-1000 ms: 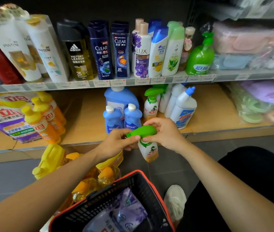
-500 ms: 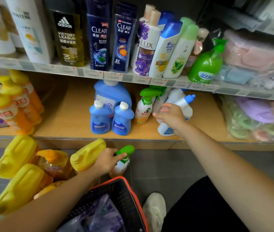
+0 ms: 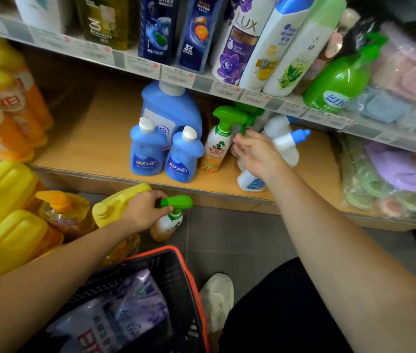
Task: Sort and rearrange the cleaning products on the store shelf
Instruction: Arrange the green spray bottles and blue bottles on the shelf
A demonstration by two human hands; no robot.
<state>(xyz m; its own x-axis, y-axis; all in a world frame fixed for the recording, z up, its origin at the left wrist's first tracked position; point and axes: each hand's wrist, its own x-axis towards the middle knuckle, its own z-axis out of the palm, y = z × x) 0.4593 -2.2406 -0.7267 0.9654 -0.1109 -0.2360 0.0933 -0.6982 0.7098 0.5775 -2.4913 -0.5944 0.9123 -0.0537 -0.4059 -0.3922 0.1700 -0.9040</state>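
My left hand grips a small spray bottle with a green trigger head, held low in front of the lower shelf's edge. On that wooden shelf stands a matching green-trigger spray bottle beside two small blue bottles and a large blue jug. My right hand reaches onto the shelf with its fingers loosely extended, and it lies against a tilted white bottle with a blue cap. The hand hides the middle of that bottle.
Yellow jugs and orange bottles crowd the left. A red-rimmed black basket with purple pouches sits below, next to my white shoe. Shampoo bottles and a green pump bottle line the upper shelf. Bagged sponges fill the right.
My right hand let go of the spray bottle and reached to the white bottle on the shelf. My left hand lowered the spray bottle below the shelf edge. The view moved closer.
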